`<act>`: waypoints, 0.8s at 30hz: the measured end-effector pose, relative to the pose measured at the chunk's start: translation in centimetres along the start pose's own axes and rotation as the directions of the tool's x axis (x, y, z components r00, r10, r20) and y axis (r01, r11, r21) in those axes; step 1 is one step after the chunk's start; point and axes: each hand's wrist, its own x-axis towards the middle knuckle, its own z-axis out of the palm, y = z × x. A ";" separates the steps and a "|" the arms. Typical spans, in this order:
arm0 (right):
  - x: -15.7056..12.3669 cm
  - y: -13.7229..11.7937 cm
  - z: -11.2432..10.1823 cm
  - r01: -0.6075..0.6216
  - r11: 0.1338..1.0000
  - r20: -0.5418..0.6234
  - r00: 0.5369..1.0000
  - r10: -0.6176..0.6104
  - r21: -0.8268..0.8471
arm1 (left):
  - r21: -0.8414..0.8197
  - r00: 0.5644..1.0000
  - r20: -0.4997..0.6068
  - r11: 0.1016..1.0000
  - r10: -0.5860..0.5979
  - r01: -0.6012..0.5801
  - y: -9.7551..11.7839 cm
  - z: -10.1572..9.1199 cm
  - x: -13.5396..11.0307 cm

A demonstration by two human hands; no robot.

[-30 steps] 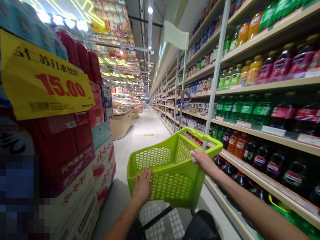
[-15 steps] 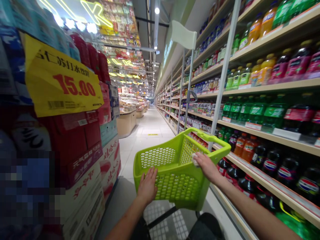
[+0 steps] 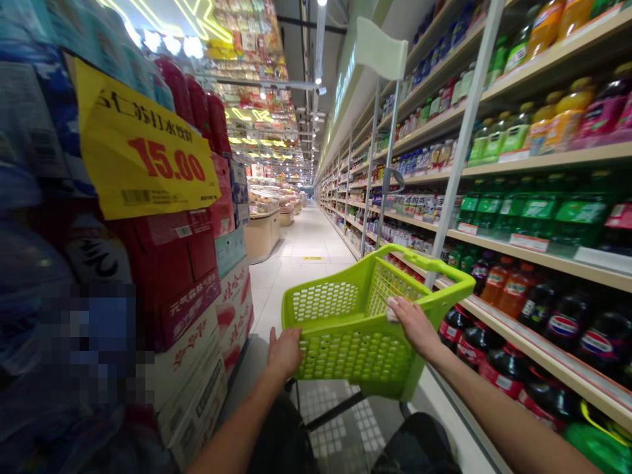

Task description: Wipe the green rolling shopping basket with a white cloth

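A bright green plastic shopping cart point(image 3: 365, 359) with honeycomb side walls stands in front of me, its basket bare inside. My left hand point(image 3: 285, 352) is closed round the cart's near left corner, thumb raised and fingers bent at the edge. At the top edge of the near side, my right hand point(image 3: 413, 322) presses a small white wad, like a tissue or cloth point(image 3: 392, 308), against the green plastic. Part of the wad is hidden under the fingers.
Drink shelves point(image 3: 538, 243) full of bottles line the right side, close to the cart. Stacked drink cartons point(image 3: 232, 309) with a yellow price sign point(image 3: 148, 151) crowd the left. A tiled aisle point(image 3: 301, 240) runs ahead past wooden display counters point(image 3: 263, 237).
My left hand has shifted from lying over the near rim to gripping the corner. The right hand with the white wad stays near the same part of the rim. The view has turned slightly left.
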 end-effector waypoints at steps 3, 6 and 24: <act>1.1 0.2 -0.7 -0.151 0.989 0.054 0.987 0.151 -0.001 | -0.021 1.000 -0.018 1.000 0.020 -0.020 0.9 0.1 -0.5; 1.5 -2.1 0.1 -0.228 0.972 0.064 0.972 0.225 0.054 | -0.041 0.998 -0.016 0.997 0.061 -0.062 2.7 0.3 -1.2; 0.5 -7.7 3.2 -0.141 0.925 0.056 0.990 0.129 0.353 | 0.046 0.902 0.000 0.901 0.431 -0.430 0.8 0.2 0.5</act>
